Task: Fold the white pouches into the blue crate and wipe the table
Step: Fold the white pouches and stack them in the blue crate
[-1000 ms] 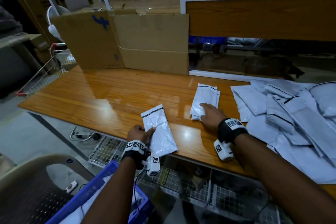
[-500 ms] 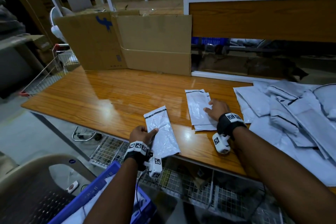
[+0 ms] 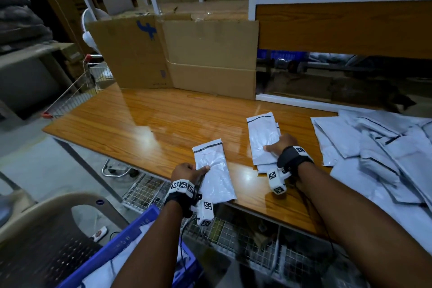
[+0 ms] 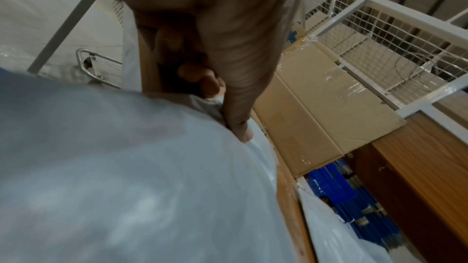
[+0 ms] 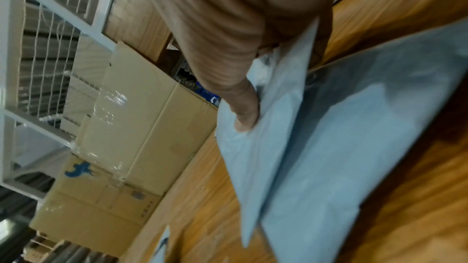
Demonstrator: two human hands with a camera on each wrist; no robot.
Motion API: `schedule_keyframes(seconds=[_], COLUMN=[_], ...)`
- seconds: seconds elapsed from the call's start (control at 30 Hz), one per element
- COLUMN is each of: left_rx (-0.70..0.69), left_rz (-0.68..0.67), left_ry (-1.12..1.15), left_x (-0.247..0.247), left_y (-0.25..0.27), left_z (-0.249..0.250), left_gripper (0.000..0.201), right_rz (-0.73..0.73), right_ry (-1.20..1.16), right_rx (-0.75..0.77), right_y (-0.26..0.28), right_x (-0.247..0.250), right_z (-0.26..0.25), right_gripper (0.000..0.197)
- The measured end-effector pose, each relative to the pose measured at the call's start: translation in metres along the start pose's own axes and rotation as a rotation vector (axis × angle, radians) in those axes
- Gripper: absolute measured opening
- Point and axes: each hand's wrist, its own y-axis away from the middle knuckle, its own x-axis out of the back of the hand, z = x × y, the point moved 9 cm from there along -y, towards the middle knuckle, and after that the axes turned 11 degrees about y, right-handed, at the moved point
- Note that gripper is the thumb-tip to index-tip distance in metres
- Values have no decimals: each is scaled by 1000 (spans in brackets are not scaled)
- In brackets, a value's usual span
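**Second pouch drawn toward the table edge**

Since a moment ago, the right hand [image 3: 281,146] has dragged its folded pouch [image 3: 263,138] nearer, thumb now pinching it. Below the left hand [image 3: 184,170], the blue crate [image 3: 121,241] sits beside a chair [image 3: 53,229]. That hand grips the near pouch [image 3: 214,173], which overhangs the table [image 3: 145,124]. Right of the right hand lies the pouch pile [image 3: 378,147]. Beyond both hands stands a cardboard box [image 3: 182,54]. Only the left wrist view shows fingers [image 4: 197,73] curled underneath.
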Motion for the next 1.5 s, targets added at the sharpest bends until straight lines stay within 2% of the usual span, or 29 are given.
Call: schedule_keyframes(seconds=[0.07,0.2,0.33,0.43,0.57,0.67,0.73,0.8,0.9,0.97,1.07,1.2,1.3,1.43,1.5], left_rx=[-1,12,-16,-48,-43,14,54,109,209,236,267,357,474,704,766], left_rz=[-33,-93,-8,-8,124,150,137,165,176,134,165,234,284,236,200], left_ry=[30,245,436,471,557,659,731,775,851,892,934,903,801,569,510], left_x=[-1,-3,13,32,83,121,140,162,188,200,227,265,282,271,261], left_y=[-3,-1,-1,6,21,31,38,45,61,71,80,92,107,99,95], left_z=[0,-5,-14,-21,-53,-91,-118,-152,-193,-209,-244,-316,-377,-519,-549], left_gripper=[57,47,45,45,45,44,56,68,60,51,29,41,32,74,81], right_rz=[3,-20,-61,-155,-360,-514,-601,-640,-669,-722,-709,-591,-599,-654,-681], right_ry=[-32,-122,-319,-422,-461,-468,-458,-409,-349,-323,-255,-120,-14,161,265], right_rx=[31,106,224,391,546,580,572,594,632,634,649,636,603,508,463], right_y=[2,13,38,74,130,178,201,218,239,254,262,263,266,266,267], right_x=[2,8,1,-20,-65,-101,-131,-164,-206,-235,-280,-322,-361,-428,-459], right_z=[-5,-24,-56,-93,-141,-173,-188,-203,-224,-235,-247,-253,-244,-209,-193], right_gripper=[52,39,36,31,29,19,16,21,33,31,44,23,16,24,27])
